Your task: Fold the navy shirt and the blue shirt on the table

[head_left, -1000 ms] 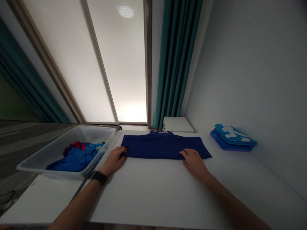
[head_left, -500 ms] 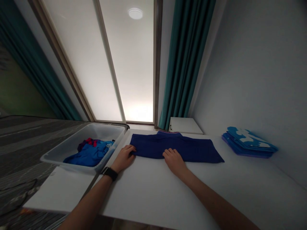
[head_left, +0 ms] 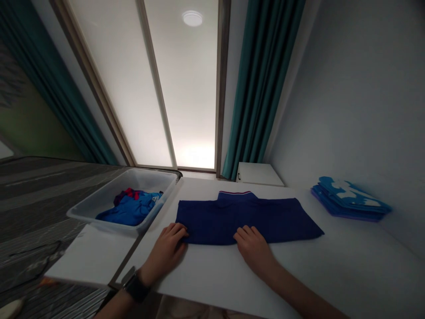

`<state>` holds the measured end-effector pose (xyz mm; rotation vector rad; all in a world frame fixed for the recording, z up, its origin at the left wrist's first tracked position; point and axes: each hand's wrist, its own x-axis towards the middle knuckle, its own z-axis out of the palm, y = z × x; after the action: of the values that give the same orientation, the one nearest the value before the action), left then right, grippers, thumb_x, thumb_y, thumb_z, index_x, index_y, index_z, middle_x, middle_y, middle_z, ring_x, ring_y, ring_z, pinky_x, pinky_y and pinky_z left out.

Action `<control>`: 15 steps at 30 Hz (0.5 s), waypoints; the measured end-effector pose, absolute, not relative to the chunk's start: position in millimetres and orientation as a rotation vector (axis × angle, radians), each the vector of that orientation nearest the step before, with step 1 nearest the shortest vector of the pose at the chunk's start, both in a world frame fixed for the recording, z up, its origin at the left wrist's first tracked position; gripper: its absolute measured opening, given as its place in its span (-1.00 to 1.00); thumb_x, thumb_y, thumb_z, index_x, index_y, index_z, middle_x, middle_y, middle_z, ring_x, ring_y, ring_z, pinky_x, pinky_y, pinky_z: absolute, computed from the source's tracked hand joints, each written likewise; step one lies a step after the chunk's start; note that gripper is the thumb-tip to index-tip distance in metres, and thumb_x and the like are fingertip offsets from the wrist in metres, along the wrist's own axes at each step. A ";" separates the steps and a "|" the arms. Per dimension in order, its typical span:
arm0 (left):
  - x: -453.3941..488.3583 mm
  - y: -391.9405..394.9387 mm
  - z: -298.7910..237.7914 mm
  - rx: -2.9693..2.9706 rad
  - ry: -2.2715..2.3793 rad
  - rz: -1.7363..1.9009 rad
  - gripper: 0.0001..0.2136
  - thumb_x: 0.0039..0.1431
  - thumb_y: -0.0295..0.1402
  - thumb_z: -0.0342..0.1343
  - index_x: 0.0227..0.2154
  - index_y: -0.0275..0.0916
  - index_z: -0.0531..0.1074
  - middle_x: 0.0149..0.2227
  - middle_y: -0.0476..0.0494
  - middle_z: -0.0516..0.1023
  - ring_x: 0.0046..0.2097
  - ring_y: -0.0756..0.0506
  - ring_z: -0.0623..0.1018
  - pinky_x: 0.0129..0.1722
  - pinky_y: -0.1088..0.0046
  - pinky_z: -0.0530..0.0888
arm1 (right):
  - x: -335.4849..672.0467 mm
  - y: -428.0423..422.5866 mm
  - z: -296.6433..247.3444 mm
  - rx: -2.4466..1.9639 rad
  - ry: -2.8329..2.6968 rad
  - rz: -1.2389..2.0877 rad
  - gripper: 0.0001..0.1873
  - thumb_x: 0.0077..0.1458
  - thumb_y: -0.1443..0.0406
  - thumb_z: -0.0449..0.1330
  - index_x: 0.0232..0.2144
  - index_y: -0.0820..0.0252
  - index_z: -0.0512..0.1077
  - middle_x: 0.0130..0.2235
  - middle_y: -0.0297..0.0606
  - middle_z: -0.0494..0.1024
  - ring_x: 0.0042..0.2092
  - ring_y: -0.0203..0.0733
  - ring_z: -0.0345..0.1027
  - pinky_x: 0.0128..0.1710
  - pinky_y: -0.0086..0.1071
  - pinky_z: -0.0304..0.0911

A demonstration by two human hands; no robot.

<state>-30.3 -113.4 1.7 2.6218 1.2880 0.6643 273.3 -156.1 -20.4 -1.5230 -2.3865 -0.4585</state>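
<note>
A dark blue collared shirt (head_left: 232, 219), folded into a wide band, lies on the white table (head_left: 212, 274). Its collar, trimmed in red and white, points away from me. My left hand (head_left: 171, 243) is closed on the near left corner, thumb partly hidden under the fingers. Along the near edge, right of the middle, my right hand (head_left: 254, 248) has its fingers curled over the cloth. The fabric looks flat between both hands, and its right end tapers to a corner.
On the left stands a clear plastic bin (head_left: 83, 215) with blue and red clothes (head_left: 129, 208) inside. A stack of folded blue garments (head_left: 352, 199) lies at the right by the wall. Behind the table is a small white cabinet (head_left: 260, 173).
Both hands have drawn the shirt toward me across the table. More of its width from collar to near edge now shows. The camera view has shifted slightly.
</note>
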 end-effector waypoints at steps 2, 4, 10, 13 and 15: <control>-33.3 -122.0 2.9 2.628 1.281 0.656 -0.75 0.03 -0.55 -0.01 -0.25 -0.15 0.41 -0.12 -0.16 0.47 -0.04 -0.22 0.41 -0.09 0.21 0.36 | 270.2 -165.2 -17.5 -1.524 -2.386 -0.435 -0.76 0.06 0.56 0.11 -0.33 0.15 0.43 -0.24 -0.26 0.52 -0.19 -0.10 0.33 -0.12 -0.21 0.12; -34.8 -124.0 4.1 2.628 1.274 0.652 -0.76 0.03 -0.55 -0.01 -0.26 -0.15 0.41 -0.12 -0.16 0.47 -0.04 -0.21 0.41 -0.10 0.21 0.37 | 267.6 -169.3 -9.3 -1.537 -2.385 -0.346 -0.86 0.08 0.47 0.16 -0.34 0.15 0.43 -0.23 -0.24 0.52 -0.17 -0.07 0.33 -0.12 -0.19 0.14; -36.6 -118.1 4.1 2.609 1.252 0.651 -0.78 0.03 -0.53 0.00 -0.28 -0.16 0.41 -0.13 -0.16 0.47 -0.06 -0.21 0.41 -0.11 0.22 0.37 | 285.7 -140.2 17.9 -1.462 -2.302 -0.013 -0.75 0.27 0.27 0.02 -0.06 0.11 0.39 -0.13 -0.20 0.49 -0.11 -0.12 0.34 -0.07 -0.22 0.21; -37.9 -117.8 3.6 2.608 1.236 0.659 -0.80 0.04 -0.51 0.00 -0.28 -0.16 0.42 -0.12 -0.17 0.47 -0.05 -0.22 0.41 -0.11 0.21 0.37 | 312.2 -108.5 10.6 -1.485 -2.257 -0.126 -0.64 0.28 0.29 -0.03 0.08 0.17 0.33 0.02 -0.09 0.43 0.07 -0.06 0.26 0.07 -0.14 0.16; -38.8 -117.9 3.3 2.605 1.229 0.673 -0.81 0.04 -0.50 0.00 -0.29 -0.16 0.42 -0.12 -0.18 0.47 -0.06 -0.22 0.42 -0.11 0.22 0.37 | 329.1 -90.1 -2.1 -1.557 -2.251 -0.182 -0.59 0.28 0.26 -0.04 0.14 0.18 0.29 0.11 -0.04 0.37 0.17 -0.03 0.19 0.15 -0.09 0.11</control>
<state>-38.8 -117.9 3.3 2.6054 1.2286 0.6734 329.1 -90.1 -2.1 -1.5570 -2.2513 -0.1823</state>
